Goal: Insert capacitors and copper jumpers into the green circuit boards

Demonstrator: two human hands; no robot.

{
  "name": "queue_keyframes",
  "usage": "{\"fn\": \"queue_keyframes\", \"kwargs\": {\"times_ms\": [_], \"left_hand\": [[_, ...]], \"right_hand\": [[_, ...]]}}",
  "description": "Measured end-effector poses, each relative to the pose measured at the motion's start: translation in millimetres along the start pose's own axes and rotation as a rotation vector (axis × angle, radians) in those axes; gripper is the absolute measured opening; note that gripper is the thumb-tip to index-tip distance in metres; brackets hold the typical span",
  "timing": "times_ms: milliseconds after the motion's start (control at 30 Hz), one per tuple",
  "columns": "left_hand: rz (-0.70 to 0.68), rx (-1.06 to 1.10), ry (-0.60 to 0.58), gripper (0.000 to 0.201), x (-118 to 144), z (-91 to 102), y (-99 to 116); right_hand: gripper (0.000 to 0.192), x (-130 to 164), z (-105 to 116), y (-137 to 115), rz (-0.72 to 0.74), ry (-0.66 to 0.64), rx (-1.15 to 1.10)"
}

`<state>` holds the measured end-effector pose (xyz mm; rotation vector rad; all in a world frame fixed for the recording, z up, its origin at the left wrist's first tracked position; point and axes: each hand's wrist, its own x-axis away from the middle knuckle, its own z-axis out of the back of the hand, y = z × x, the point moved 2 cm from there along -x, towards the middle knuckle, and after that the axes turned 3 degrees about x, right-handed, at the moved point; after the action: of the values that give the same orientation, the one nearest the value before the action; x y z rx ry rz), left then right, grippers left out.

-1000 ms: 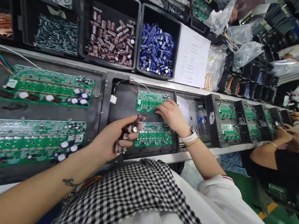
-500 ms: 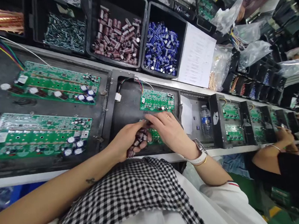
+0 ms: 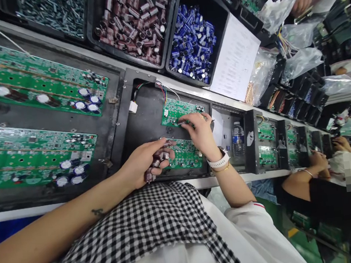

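Observation:
My left hand [image 3: 142, 160] is closed around several brown capacitors [image 3: 157, 160], low beside the near circuit board [image 3: 185, 153]. My right hand [image 3: 199, 131] reaches over the far circuit board [image 3: 173, 106], with thumb and fingers pinched on one brown capacitor [image 3: 181, 122] at that board's near edge. Whether its leads are in the board cannot be seen. Both green boards lie in a black tray [image 3: 145, 124], and the right hand covers part of the far one. Coloured wires [image 3: 162, 91] run from the far board's upper left corner to a white connector [image 3: 133, 106].
Behind the tray stand a bin of brown capacitors [image 3: 132, 23] and a bin of blue capacitors [image 3: 193, 41], with printed paper [image 3: 233, 60] alongside. Larger boards [image 3: 42, 87] lie at left. A water bottle [image 3: 238, 139] is to the right. Farther right, a co-worker's hands [image 3: 319, 160] are over the line.
My right hand has left my left hand and moved up to the far board with a brown capacitor. My left hand keeps its handful. The view has shifted slightly.

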<state>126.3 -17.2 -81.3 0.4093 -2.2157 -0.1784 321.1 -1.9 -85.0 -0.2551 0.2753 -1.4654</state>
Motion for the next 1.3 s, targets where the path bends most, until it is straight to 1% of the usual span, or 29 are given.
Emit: {"fn": "queue_keyframes", "kwargs": {"times_ms": [167, 233, 333, 467, 667, 767, 833, 900, 967, 1067, 1133, 1200, 1300], "left_hand": [[-0.027, 0.011, -0.055, 0.016, 0, 3.4, 3], [-0.037, 0.022, -0.059, 0.015, 0, 5.2, 3], [-0.019, 0.039, -0.055, 0.013, 0, 6.6, 4], [0.004, 0.076, -0.080, 0.010, 1, 5.6, 6], [-0.046, 0.112, -0.060, 0.012, 0, 7.0, 8], [-0.056, 0.153, -0.004, 0.007, -1, 8.7, 8], [-0.063, 0.182, 0.030, 0.003, -2, 9.5, 7], [-0.065, 0.201, 0.041, 0.004, -3, 9.8, 7], [-0.061, 0.216, 0.042, 0.005, -4, 10.1, 7], [-0.056, 0.236, 0.038, 0.005, -5, 10.7, 7], [-0.051, 0.246, 0.035, 0.007, -5, 11.0, 7], [-0.043, 0.258, 0.030, 0.010, -5, 11.1, 7], [-0.034, 0.268, -0.004, 0.013, -4, 10.4, 7]], "right_hand": [[0.017, -2, -1, 5, 0.006, -0.006, -0.044], [0.016, -3, -2, 6, 0.001, 0.003, -0.064], [0.016, -4, -3, 7, 0.014, 0.014, -0.100], [0.015, -5, -4, 8, 0.038, 0.021, -0.140], [0.015, -6, -2, 10, 0.039, -0.016, -0.129], [0.015, -6, -2, 10, 0.050, -0.022, -0.115], [0.016, -5, -2, 9, 0.064, -0.008, -0.112], [0.017, -4, -2, 6, 0.086, 0.010, -0.089], [0.022, -2, -3, 4, 0.138, 0.015, -0.027], [0.033, 0, -6, 3, 0.248, -0.019, 0.093], [0.036, 0, -6, 3, 0.290, -0.048, 0.125], [0.036, 0, -2, -2, 0.284, -0.054, 0.096], [0.034, 2, 11, -19, 0.237, -0.055, -0.041]]}}
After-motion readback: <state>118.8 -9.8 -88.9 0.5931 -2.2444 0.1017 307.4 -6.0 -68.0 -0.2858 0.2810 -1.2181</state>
